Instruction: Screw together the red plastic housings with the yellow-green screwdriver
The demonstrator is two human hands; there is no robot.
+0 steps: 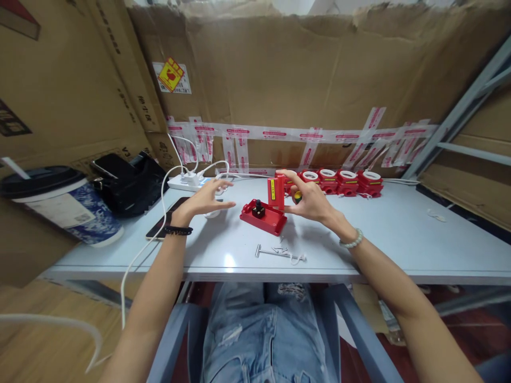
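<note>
My right hand [309, 199] grips a red plastic cover [276, 193] with a yellow label, holding it on edge between thumb and fingers. Just left of it, a red open box half [265, 219] lies on the table with a small black switch-like part [258, 209] inside. My left hand [207, 201] is raised over the table left of the box half, fingers spread and holding nothing. Beneath that hand a small white object [212, 214] shows in part. In front of the box half lie a small metal T-shaped tool [279, 253] and several screws [280, 249].
Several red boxes with white rings [347, 182] line the table's back right. At the left stand a paper cup [66, 207], a black bag [131, 183], a phone [159, 226] and a white power strip [187, 182] with cables. Cardboard [271, 69] walls the back.
</note>
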